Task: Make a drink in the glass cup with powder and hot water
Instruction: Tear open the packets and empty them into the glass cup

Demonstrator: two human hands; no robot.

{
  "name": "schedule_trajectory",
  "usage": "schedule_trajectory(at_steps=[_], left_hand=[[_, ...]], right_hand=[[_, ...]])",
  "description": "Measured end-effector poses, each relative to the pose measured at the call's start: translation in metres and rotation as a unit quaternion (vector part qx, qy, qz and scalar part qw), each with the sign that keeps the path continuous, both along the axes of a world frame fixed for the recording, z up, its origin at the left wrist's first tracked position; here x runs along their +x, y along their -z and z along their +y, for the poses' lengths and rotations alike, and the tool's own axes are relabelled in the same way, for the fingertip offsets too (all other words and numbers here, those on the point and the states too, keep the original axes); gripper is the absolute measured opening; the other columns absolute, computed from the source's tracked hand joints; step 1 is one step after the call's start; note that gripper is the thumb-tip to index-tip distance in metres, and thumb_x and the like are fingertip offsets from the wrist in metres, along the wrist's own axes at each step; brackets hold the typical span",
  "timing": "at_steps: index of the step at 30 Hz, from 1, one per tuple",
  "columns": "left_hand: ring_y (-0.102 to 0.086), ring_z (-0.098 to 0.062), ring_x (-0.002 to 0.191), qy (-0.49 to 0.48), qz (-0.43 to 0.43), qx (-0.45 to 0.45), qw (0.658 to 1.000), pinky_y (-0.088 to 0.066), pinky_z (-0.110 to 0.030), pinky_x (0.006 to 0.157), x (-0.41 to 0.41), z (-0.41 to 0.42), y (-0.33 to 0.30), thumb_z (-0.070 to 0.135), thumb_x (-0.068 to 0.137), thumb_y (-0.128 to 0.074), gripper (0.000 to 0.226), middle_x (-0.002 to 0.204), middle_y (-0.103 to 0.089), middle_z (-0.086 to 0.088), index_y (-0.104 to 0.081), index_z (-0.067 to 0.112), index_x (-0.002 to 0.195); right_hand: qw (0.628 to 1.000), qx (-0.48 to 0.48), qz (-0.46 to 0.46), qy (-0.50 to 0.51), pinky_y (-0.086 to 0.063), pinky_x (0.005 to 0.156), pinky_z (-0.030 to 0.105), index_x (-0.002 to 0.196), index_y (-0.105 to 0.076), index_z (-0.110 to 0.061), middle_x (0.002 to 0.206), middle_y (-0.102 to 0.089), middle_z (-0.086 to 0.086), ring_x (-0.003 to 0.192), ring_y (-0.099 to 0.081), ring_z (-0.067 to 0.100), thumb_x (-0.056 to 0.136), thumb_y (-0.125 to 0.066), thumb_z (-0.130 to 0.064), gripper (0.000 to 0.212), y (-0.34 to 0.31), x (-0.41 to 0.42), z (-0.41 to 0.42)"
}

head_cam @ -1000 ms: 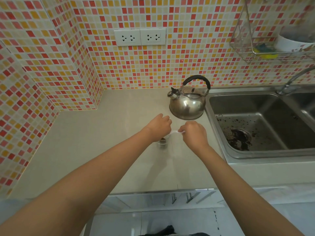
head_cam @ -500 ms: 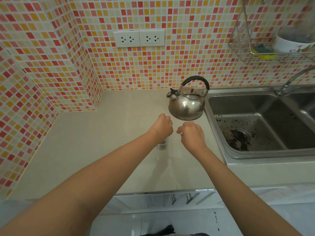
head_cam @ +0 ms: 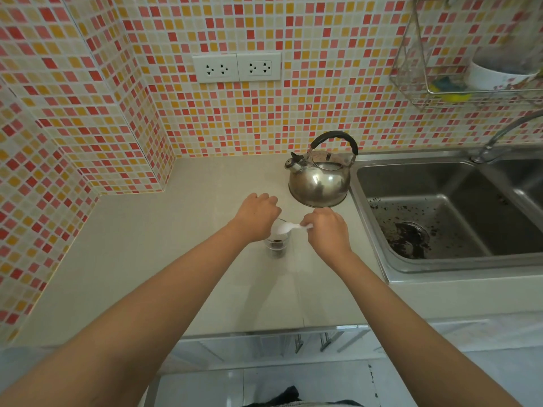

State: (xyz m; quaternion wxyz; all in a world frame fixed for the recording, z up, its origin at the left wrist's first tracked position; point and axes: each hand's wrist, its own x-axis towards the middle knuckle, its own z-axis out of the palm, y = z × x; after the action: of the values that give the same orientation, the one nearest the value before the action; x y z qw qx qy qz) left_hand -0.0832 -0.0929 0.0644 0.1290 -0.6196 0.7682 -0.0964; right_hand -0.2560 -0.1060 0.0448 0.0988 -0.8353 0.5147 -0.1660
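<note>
A small glass cup (head_cam: 277, 243) stands on the beige counter (head_cam: 147, 245) with dark powder at its bottom. My left hand (head_cam: 256, 214) is closed around the cup's far-left rim and hides part of it. My right hand (head_cam: 327, 230) pinches the handle of a white plastic spoon (head_cam: 286, 228), whose bowl sits level over the cup's mouth and carries white powder. Behind the hands stands a steel kettle (head_cam: 318, 179) with a black handle, its spout pointing left.
A steel sink (head_cam: 440, 212) with dark specks and a drain lies to the right, with a tap (head_cam: 499, 136) behind it. A wire rack (head_cam: 440, 89) holding a white bowl hangs on the tiled wall. Two sockets (head_cam: 236, 67) sit above the counter.
Half a second ago the spoon was hidden by my hands; now its bowl, loaded with white powder, is out over the cup's mouth. My left hand stays on the cup.
</note>
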Motion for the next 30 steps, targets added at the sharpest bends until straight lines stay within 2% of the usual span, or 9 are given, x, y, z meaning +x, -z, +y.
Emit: schedule_trajectory(at_steps=[6, 11, 13, 15, 19, 23, 27, 30], left_hand=[[-0.056, -0.022, 0.094, -0.009, 0.066, -0.014, 0.998, -0.031, -0.030, 0.070, 0.009, 0.001, 0.003, 0.035, 0.077, -0.068, 0.035, 0.101, -0.058, -0.003, -0.065, 0.023, 0.109], [-0.058, -0.023, 0.095, -0.020, 0.105, 0.002, 0.994, -0.038, -0.032, 0.074, 0.009, 0.002, 0.003, 0.037, 0.075, -0.071, 0.045, 0.105, -0.059, -0.003, -0.062, 0.024, 0.117], [-0.057, -0.022, 0.093, -0.011, 0.103, 0.010, 0.995, -0.036, -0.031, 0.073, 0.008, 0.003, 0.002, 0.037, 0.076, -0.070, 0.042, 0.103, -0.060, -0.003, -0.063, 0.025, 0.116], [-0.056, -0.022, 0.092, 0.026, 0.061, 0.010, 0.998, -0.035, -0.031, 0.073, 0.006, 0.005, -0.001, 0.032, 0.079, -0.068, 0.037, 0.103, -0.060, -0.003, -0.065, 0.023, 0.115], [-0.054, -0.025, 0.091, 0.145, -0.098, -0.003, 0.984, -0.037, -0.034, 0.074, -0.002, 0.010, -0.009, 0.012, 0.082, -0.064, 0.022, 0.098, -0.059, -0.006, -0.067, 0.014, 0.103], [-0.051, -0.025, 0.092, 0.196, -0.194, 0.005, 0.961, -0.037, -0.035, 0.080, -0.016, 0.013, -0.009, 0.012, 0.084, -0.062, 0.017, 0.098, -0.059, -0.006, -0.067, 0.012, 0.100], [-0.048, -0.024, 0.093, 0.192, -0.229, 0.023, 0.954, -0.035, -0.034, 0.079, -0.028, 0.015, -0.003, 0.017, 0.085, -0.062, 0.016, 0.099, -0.057, -0.005, -0.066, 0.012, 0.099], [-0.049, -0.024, 0.096, 0.170, -0.203, 0.013, 0.964, -0.036, -0.034, 0.083, -0.029, 0.014, -0.002, 0.015, 0.085, -0.061, 0.016, 0.102, -0.057, -0.006, -0.066, 0.012, 0.100]], right_hand=[[0.999, 0.014, -0.035, 0.021, -0.043, 0.077, 0.030, 0.106, -0.073, -0.016, 0.098, -0.068, 0.008, 0.094, -0.057, 0.024, 0.083, -0.058, 0.003, 0.033, -0.001, -0.001, 0.001], [0.999, 0.000, -0.045, 0.016, -0.042, 0.073, 0.029, 0.106, -0.073, -0.014, 0.096, -0.068, 0.010, 0.091, -0.057, 0.025, 0.085, -0.058, 0.001, 0.030, -0.001, 0.001, 0.001], [0.999, -0.004, -0.050, 0.017, -0.042, 0.073, 0.030, 0.106, -0.073, -0.013, 0.096, -0.068, 0.010, 0.091, -0.057, 0.026, 0.085, -0.059, 0.000, 0.028, -0.001, 0.001, 0.002], [0.998, 0.006, -0.056, 0.024, -0.043, 0.073, 0.030, 0.104, -0.074, -0.013, 0.095, -0.068, 0.010, 0.091, -0.057, 0.026, 0.085, -0.060, 0.000, 0.027, 0.001, 0.000, 0.001], [0.995, 0.049, -0.072, 0.040, -0.049, 0.074, 0.035, 0.102, -0.074, -0.014, 0.095, -0.067, 0.009, 0.091, -0.059, 0.027, 0.084, -0.057, 0.003, 0.030, 0.007, -0.003, 0.001], [0.995, 0.052, -0.067, 0.043, -0.048, 0.074, 0.032, 0.102, -0.074, -0.013, 0.097, -0.069, 0.008, 0.092, -0.059, 0.025, 0.084, -0.058, 0.002, 0.028, 0.013, -0.004, 0.002], [0.998, 0.034, -0.042, 0.036, -0.048, 0.080, 0.033, 0.104, -0.074, -0.014, 0.100, -0.069, 0.008, 0.096, -0.058, 0.025, 0.084, -0.057, 0.003, 0.031, 0.016, -0.006, 0.002], [0.999, 0.014, -0.020, 0.023, -0.046, 0.082, 0.031, 0.109, -0.072, -0.015, 0.102, -0.069, 0.007, 0.098, -0.058, 0.023, 0.086, -0.057, 0.001, 0.032, 0.019, -0.007, 0.001]])
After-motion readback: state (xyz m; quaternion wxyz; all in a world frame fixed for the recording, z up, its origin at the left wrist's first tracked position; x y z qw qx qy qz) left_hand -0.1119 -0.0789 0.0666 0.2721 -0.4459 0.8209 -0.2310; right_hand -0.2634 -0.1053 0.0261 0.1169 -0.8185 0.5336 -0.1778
